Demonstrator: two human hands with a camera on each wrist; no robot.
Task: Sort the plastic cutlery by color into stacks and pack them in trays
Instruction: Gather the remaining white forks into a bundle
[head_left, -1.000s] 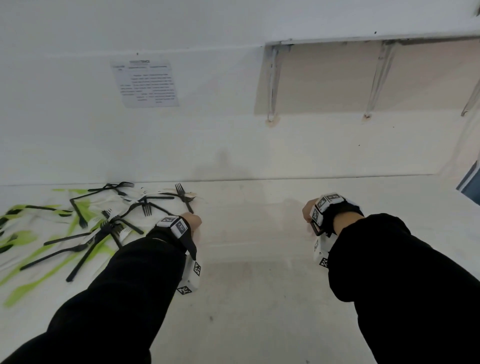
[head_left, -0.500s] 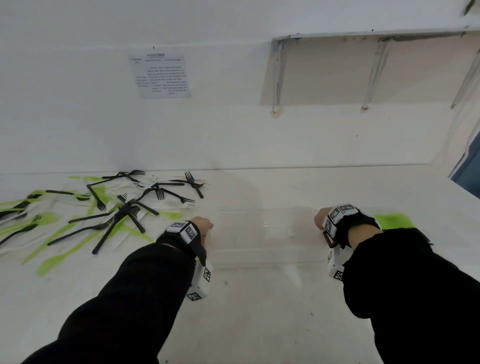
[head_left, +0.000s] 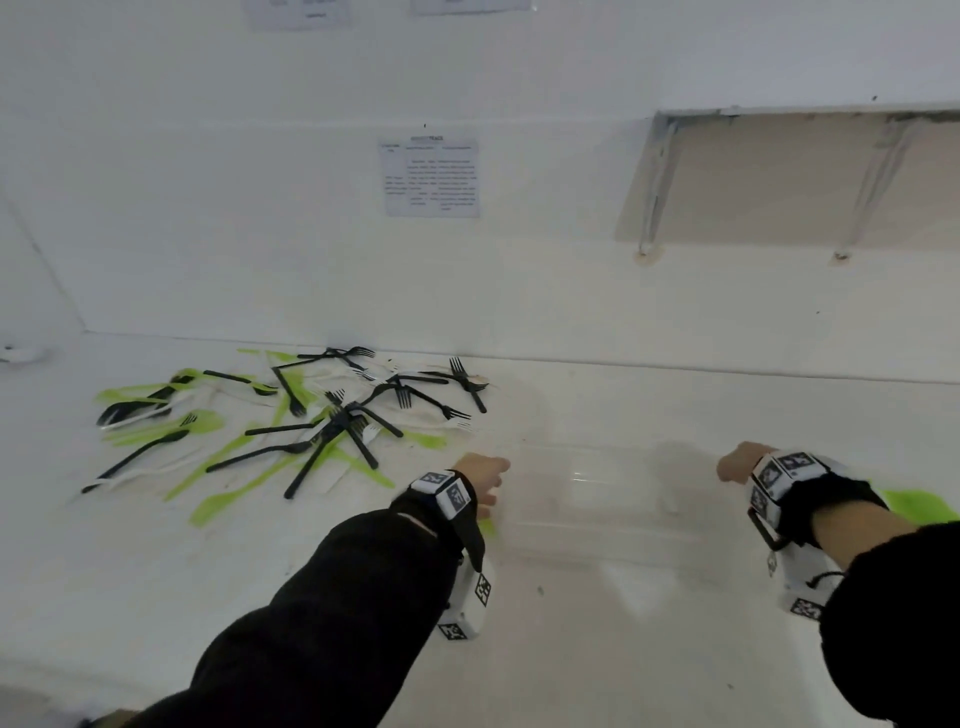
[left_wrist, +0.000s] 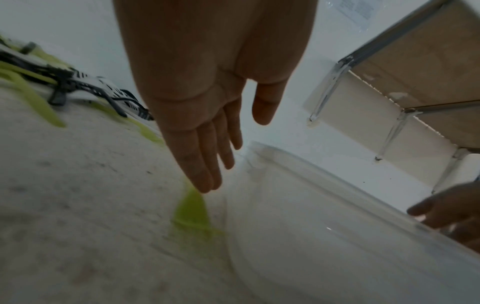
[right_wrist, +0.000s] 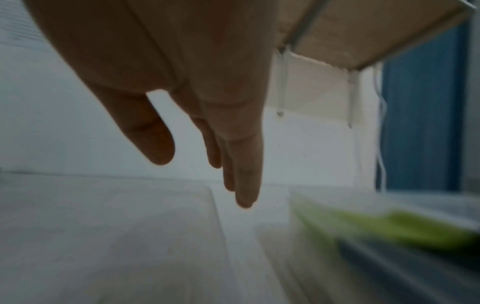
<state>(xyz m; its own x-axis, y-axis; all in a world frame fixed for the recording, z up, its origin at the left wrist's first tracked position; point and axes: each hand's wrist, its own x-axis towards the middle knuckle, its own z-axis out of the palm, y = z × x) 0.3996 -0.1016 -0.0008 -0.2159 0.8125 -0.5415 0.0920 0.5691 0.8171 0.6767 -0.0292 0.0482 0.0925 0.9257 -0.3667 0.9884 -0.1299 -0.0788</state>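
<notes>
1. Comparing the head view with the one half a second back, the camera has tipped up and swung left: the heap of cutlery (head_left: 291, 415) sits further toward the centre, whole, at 10 o'clock from the left hand (head_left: 480, 475), and the printed sheet (head_left: 430, 176) on the wall has slid down and right.
2. Both hands have let go of the clear tray (head_left: 597, 499); earlier they curled at its two ends. Now the left hand hangs with straight, relaxed fingers (left_wrist: 200, 168), holding nothing, just off the tray's left end above a green piece (left_wrist: 192, 211) lying on the table (head_left: 156, 571).
3. The right hand (head_left: 737, 462) is likewise loose and empty, its fingers (right_wrist: 244, 174) straight and pointing down beside the tray's right end.
4. The tray lies flat on the table between the two hands, at 3 o'clock from the left hand.
5. Black, green and white pieces lie mixed in the heap; the white ones barely stand out against the white table.
6. The tray is nearly invisible in the head view; only faint edges and glints show, and I cannot tell whether anything is in it.
7. A second tray (right_wrist: 389, 224) with green cutlery, at 3 o'clock from the right hand, is smeared by blur in the right wrist view and mostly hidden behind the right forearm in the head view.
</notes>
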